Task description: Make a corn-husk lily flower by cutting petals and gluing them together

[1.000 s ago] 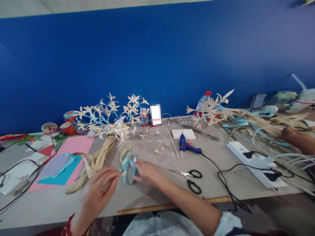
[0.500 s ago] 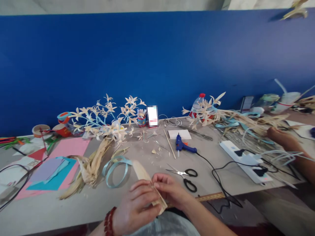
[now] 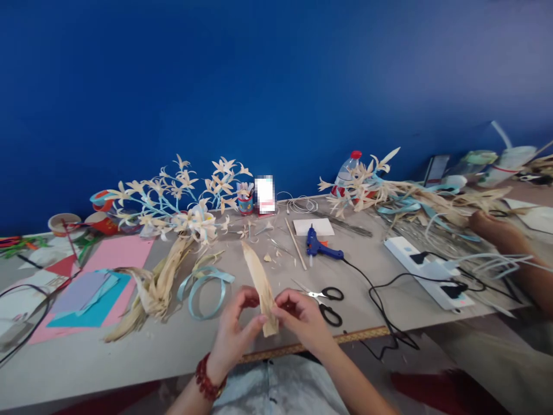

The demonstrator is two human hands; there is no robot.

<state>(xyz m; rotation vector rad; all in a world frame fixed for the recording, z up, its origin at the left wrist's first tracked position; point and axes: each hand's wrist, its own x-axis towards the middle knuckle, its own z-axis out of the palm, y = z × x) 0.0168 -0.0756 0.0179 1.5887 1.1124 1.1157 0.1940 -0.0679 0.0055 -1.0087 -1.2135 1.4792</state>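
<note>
A long pale corn husk piece (image 3: 258,274) stands upright between my hands, just above the table's front edge. My right hand (image 3: 300,318) pinches its right edge low down, with thumb and fingers together. On the other side, my left hand (image 3: 239,323) has curled fingers behind the husk and the thumb against its lower left edge. Black-handled scissors (image 3: 326,300) lie to the right of my right hand. A loop of light blue ribbon (image 3: 224,285) rests left of the husk, near a bundle of dried husks (image 3: 158,291).
Behind stand husk flower sprays (image 3: 173,196). A blue glue gun (image 3: 317,246) lies beyond the scissors, its black cord trailing rightward near a white power strip (image 3: 425,274). Coloured paper sheets (image 3: 99,305) cover the left side. Another person's hand (image 3: 492,227) reaches in at right.
My hands have moved slightly apart, and the husk now stands more upright with more of it showing. My left hand has turned from lying over the husk to its left side. The view has tilted down.
</note>
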